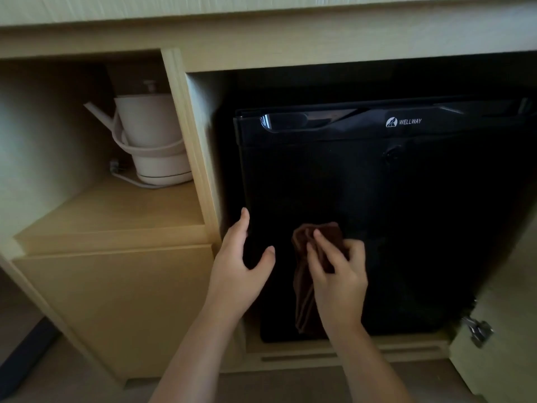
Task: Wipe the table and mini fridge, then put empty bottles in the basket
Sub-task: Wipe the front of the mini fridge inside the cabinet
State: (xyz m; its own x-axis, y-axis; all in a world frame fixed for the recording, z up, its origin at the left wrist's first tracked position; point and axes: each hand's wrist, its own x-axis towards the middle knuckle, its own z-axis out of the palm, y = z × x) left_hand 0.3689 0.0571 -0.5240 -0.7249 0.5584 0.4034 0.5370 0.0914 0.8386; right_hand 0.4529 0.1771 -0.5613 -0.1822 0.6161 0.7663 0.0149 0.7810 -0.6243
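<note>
A black mini fridge [406, 213] with a white WELLWAY logo stands inside a light wooden cabinet, door closed. My right hand [338, 274] presses a brown cloth [308, 274] against the lower left of the fridge door; part of the cloth hangs below my palm. My left hand [241, 257] is open with fingers spread, resting at the fridge door's left edge, holding nothing. No bottles or basket are in view.
A white electric kettle [154, 138] on its base sits on a shelf in the left compartment, above a closed wooden cabinet box [116, 301]. The open cabinet door with a metal hinge [479, 330] is at the right. The tabletop edge [261, 30] runs overhead.
</note>
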